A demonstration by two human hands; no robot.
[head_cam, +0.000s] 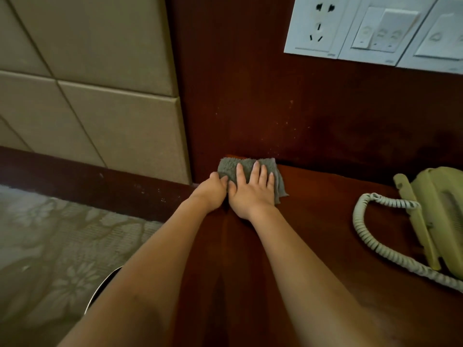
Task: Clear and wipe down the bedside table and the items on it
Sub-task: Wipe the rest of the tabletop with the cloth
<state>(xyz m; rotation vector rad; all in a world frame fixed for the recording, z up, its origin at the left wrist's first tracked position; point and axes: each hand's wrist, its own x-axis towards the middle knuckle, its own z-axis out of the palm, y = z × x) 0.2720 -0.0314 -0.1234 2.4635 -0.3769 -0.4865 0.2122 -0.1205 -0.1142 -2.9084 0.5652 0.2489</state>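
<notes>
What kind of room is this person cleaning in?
Most likely a hotel bedroom, or something like one. Beige padded headboard panels stand beside the dark red-brown wooden bedside table, which carries a pale green corded telephone, below a white wall plate of socket and switches.

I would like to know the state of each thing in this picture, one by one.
grey cloth: folded, on the table, far left corner.
right hand: flat, pressing the cloth.
left hand: thumb on the cloth's edge; fingers hidden.
telephone: on the table, partly out of frame.
cord: coiled, lying loose.
wall socket: nothing plugged in.
</notes>
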